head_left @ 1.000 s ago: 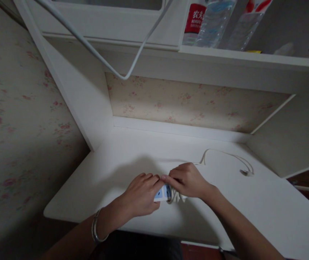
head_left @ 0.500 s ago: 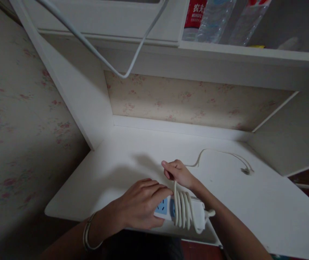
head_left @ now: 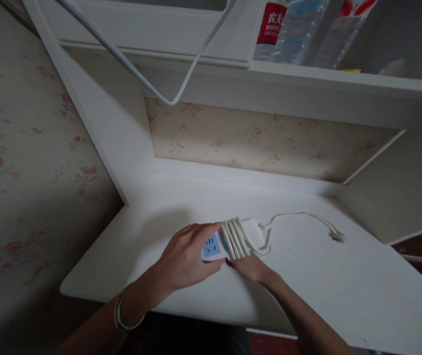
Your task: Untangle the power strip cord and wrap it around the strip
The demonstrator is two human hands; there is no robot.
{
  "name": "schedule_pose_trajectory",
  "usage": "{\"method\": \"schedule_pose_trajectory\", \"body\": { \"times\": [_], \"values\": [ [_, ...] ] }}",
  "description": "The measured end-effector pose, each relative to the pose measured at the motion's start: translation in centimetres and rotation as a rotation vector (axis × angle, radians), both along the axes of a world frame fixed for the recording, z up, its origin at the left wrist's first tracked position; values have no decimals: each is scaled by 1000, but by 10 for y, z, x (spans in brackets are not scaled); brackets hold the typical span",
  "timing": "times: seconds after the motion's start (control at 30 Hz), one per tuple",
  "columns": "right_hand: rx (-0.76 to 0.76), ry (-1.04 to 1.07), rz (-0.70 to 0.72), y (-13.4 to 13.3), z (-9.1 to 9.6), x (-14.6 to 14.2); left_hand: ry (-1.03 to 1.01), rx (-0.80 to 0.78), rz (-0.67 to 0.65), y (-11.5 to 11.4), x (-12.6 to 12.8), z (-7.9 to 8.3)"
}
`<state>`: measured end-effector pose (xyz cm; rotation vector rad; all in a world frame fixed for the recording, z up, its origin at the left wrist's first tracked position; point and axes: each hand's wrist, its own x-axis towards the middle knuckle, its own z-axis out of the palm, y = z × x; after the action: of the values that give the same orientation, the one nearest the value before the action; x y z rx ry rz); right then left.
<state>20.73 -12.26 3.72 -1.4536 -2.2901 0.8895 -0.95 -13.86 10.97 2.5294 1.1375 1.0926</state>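
Note:
A white power strip [head_left: 254, 232] with blue socket faces is held just above the white desk. Its left end is in my left hand [head_left: 191, 256], with the thumb over the top edge by the coils. Several turns of its cream cord [head_left: 235, 238] wrap side by side around the middle. My right hand [head_left: 251, 267] is closed at the strip's near edge, below the coils, on the cord; its fingertips are partly hidden under the strip. From the strip's right end, cord runs across the desk to a plug [head_left: 336, 237].
The white desk [head_left: 203, 197] has a raised back board and side panels. Above it, a shelf [head_left: 344, 78] holds several plastic bottles [head_left: 299, 34]. A thick white cable [head_left: 172, 101] hangs in a loop in front. Flowered wallpaper [head_left: 29, 148] covers the left wall.
My right hand has come from the far side of the strip down to its near side, bringing the cord around. The strip and my left hand have shifted up, away from the desk's front edge.

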Motion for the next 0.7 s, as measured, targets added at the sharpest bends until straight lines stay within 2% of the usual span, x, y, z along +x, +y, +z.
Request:
{"method": "schedule_pose_trajectory", "body": {
  "times": [0.07, 0.13, 0.27, 0.43, 0.57, 0.7],
  "values": [
    [-4, -97, 1, -8, 0, -1, 2, -8, 129, 8, -3, -4],
    [57, -218, -18, -16, 7, 0, 46, -28, 236, 17, -6, -11],
    [346, -410, -41, -27, 31, 6, 145, -47, 325, 31, -6, -26],
    [657, -479, -8, -29, 59, 8, 271, -101, 383, 35, 3, -38],
    [831, -451, 95, -21, 73, -3, 358, -107, 335, 29, 12, -40],
    [850, -421, 152, 0, 81, -7, 448, -101, 99, 21, 15, -42]
  ]
}}
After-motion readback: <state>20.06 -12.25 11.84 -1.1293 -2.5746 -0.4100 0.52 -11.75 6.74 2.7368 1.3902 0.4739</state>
